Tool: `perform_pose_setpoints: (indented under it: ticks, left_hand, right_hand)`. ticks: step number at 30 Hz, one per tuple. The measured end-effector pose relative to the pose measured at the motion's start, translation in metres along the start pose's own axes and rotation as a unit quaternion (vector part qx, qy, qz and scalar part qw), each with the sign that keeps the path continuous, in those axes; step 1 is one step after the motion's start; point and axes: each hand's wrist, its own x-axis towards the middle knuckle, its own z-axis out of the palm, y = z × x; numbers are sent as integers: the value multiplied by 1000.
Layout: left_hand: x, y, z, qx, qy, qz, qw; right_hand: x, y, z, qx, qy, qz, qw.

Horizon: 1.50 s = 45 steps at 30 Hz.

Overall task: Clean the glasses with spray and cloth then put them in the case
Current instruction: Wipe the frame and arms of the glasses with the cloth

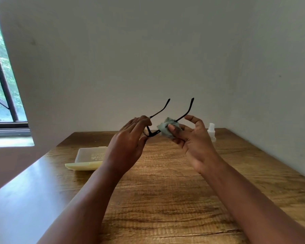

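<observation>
The big wooden tabletop point(165, 199) sits against a plain wall, with a window point(2, 85) off to the left. On the tabletop lies the open case point(88, 158), pale and see-through, near the left arm. A small white spray bottle point(212, 132) stands at the far right, behind the right hand.

The person holds the glasses point(154, 132) up in the air above the tabletop, with both arms of the frame pointing up and away. The left hand point(130, 138) grips the frame at one side. The right hand point(188, 138) pinches the grey-green cloth point(166, 128) around one lens, thumb on the near side.

The wiping looks like the step going on now. To do it well, the left hand should hold the frame steady, not the glass. The right hand should rub softly in small circles on both sides of each lens, without bending the frame.
</observation>
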Motion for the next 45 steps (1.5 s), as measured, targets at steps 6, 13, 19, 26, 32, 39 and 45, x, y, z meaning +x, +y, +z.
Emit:
perform_pose_setpoints:
  ticks: [6,13,19,26,32,39,45]
  left_hand:
    - [0,-1,1,1,-3,18,1000]
    - [1,3,1,47,2,62,997]
    - [2,2,0,57,-7,89,994]
    - [1,2,2,62,-14,102,993]
    - [-1,1,3,49,5,75,996]
    - [-1,-6,-2,-58,118,-58,990]
    - [-1,-12,1,-79,139,-97,982]
  right_hand:
    - [9,-16,-14,92,87,-6,992]
    - [17,-26,-24,138,136,-10,981]
    - [18,-29,-26,122,151,-40,980]
    - [18,-29,-27,81,126,-109,983]
    - [19,-28,-30,-2,168,-206,964]
    - [21,-10,-32,-309,141,-176,924]
    - [11,4,-29,-590,1,-149,794]
